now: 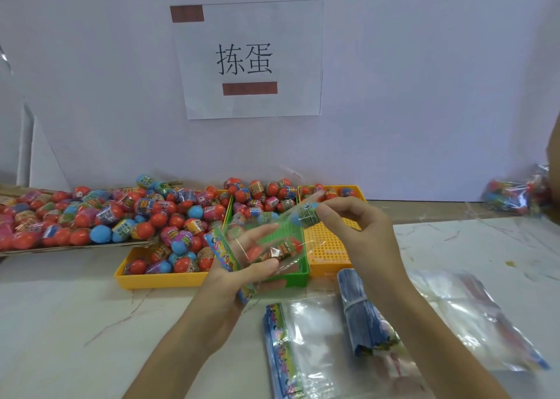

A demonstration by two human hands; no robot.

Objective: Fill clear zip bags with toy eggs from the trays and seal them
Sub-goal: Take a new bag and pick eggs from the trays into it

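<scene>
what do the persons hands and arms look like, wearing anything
Nothing worn shows. The left hand and right hand have no gloves, and no ring shows on the fingers in view. The left forearm and right forearm are uncovered down to the picture's lower edge, with no sleeve, watch, bracelet or marking visible.

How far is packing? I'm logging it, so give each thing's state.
zip bag: held up, egg inside
left hand: holds zip bag
right hand: pinches blue egg
left yellow tray: heaped full
right yellow tray: nearly empty
spare bags: flat, empty
</scene>
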